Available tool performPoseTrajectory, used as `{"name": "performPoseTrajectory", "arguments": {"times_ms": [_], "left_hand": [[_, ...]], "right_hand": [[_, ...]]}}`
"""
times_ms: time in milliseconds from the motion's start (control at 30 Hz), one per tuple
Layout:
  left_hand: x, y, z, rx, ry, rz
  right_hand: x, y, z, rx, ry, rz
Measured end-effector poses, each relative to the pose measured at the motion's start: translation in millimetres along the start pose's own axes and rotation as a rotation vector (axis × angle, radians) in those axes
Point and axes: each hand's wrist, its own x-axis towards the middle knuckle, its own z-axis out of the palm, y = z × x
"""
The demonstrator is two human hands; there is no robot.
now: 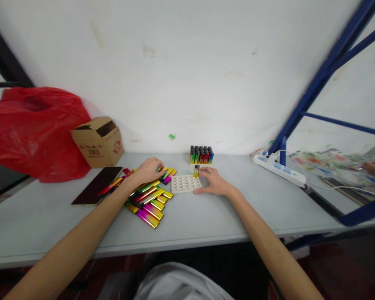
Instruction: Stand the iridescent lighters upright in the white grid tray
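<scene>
While your right hand (211, 181), fingers spread, touches the right edge of the white tray (185, 183), one lighter (196, 171) stands at its back right corner. Your left hand (150, 170) is curled over the lighter pile (148, 198); its grip you cannot tell. Behind the tray, near the desk's (218, 221) back edge, stands a lighter block (201, 155).

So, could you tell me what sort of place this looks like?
Probably a workshop, judging by the bench, the loose lighters, the slotted tray and the upright block of lighters.
</scene>
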Motion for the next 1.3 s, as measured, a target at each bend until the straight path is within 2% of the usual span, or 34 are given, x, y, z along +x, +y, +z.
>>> {"name": "performPoseTrajectory", "arguments": {"times_ms": [133, 300, 433, 500, 700, 900, 1033, 1300], "left_hand": [[1.8, 3.4, 0.2, -0.122, 0.105, -0.003], [3.0, 13.5, -3.1, -0.401, 0.277, -0.137], [1.7, 20.1, -10.7, -0.607, 0.410, -0.171], [-0.4, 25.1, -16.2, -0.721, 0.423, -0.163], [-9.4, 46.9, -26.1, -1.128, 0.274, -0.195], [-13.5, 61.2, -15.7, -1.453, 0.190, -0.317], [-17.7, 66.6, -9.8, -1.533, 0.118, -0.318], [-22.0, 79.8, -10.7, -1.639, -0.125, -0.266]], "right_hand": [[-0.8, 0.6, -1.3, 0.004, -0.011, -0.002], [-0.3, 3.7, -1.7, -0.007, -0.023, -0.023], [0.0, 4.1, -2.1, -0.008, -0.029, -0.028], [-0.2, 3.8, -2.3, 0.002, -0.030, -0.026], [-1.7, 3.0, -4.0, 0.036, -0.028, -0.024], [-2.5, 2.9, -6.2, 0.040, -0.040, -0.028], [-2.5, 2.1, -6.2, 0.037, -0.047, -0.021], [-2.8, 2.2, -5.7, 0.039, -0.047, -0.018]]}}
